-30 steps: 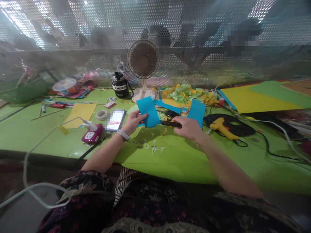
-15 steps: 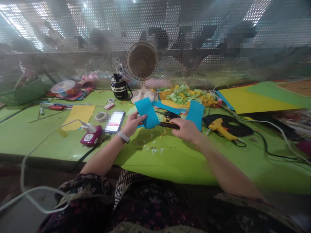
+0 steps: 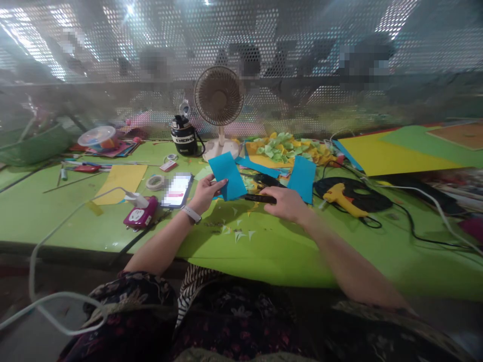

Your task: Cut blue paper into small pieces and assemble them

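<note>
My left hand [image 3: 206, 192] pinches the lower edge of a blue paper sheet [image 3: 227, 174] and holds it tilted up above the green table [image 3: 68, 216]. Just to its right, my right hand [image 3: 285, 202] is closed on a black tool [image 3: 259, 198], likely scissors, whose tip points left toward the sheet. A second blue sheet [image 3: 303, 178] lies behind my right hand. Small paper snippets [image 3: 237, 234] are scattered on the table in front of both hands.
A lit phone [image 3: 177, 190], tape roll [image 3: 155, 181], pink charger [image 3: 137, 217] and yellow paper [image 3: 118, 177] lie left. A small fan [image 3: 219, 103] and black bottle [image 3: 183, 136] stand behind. A yellow glue gun [image 3: 341, 197], cables and crumpled yellow-green paper pieces [image 3: 289, 146] lie right.
Both hands stayed nearly in place. My right hand with the black tool drew slightly left, closer to the blue sheet.
</note>
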A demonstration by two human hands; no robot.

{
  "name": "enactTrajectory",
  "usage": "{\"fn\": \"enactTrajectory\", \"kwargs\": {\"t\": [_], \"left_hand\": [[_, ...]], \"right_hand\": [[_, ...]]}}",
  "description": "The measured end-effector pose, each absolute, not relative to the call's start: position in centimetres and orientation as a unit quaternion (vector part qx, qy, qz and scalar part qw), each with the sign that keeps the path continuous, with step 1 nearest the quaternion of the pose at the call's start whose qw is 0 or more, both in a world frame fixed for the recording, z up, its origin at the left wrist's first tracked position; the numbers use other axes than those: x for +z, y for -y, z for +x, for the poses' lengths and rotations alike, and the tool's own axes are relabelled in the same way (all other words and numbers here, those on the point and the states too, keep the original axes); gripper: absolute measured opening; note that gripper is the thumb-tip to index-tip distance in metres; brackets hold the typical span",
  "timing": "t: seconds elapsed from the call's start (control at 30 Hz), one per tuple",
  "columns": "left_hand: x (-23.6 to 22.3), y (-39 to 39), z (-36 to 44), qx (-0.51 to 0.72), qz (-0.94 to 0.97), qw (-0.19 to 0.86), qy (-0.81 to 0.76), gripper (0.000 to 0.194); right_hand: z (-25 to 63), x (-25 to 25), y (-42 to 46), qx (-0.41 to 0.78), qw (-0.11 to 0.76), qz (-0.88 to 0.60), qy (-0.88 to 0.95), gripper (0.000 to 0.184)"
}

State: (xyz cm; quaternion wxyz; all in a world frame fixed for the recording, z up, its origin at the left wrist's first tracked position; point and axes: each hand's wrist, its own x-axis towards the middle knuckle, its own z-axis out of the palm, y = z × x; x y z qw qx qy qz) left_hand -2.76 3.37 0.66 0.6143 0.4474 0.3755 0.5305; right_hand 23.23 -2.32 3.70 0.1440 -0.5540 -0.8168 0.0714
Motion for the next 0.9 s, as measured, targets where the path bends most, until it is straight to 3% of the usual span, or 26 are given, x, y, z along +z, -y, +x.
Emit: {"fn": "enactTrajectory", "kwargs": {"t": [0.6,0.9], "left_hand": [[0.5,-3.0,-2.2,0.522,0.45,0.619,-0.377,0.058],[0.5,-3.0,-2.4,0.529,0.449,0.604,-0.391,0.052]], "right_hand": [[22.6,2.8,2.4,0.111,0.148,-0.521,0.833,0.04],[21.4,3.0,3.5,0.172,0.056,-0.451,0.874,0.034]]}}
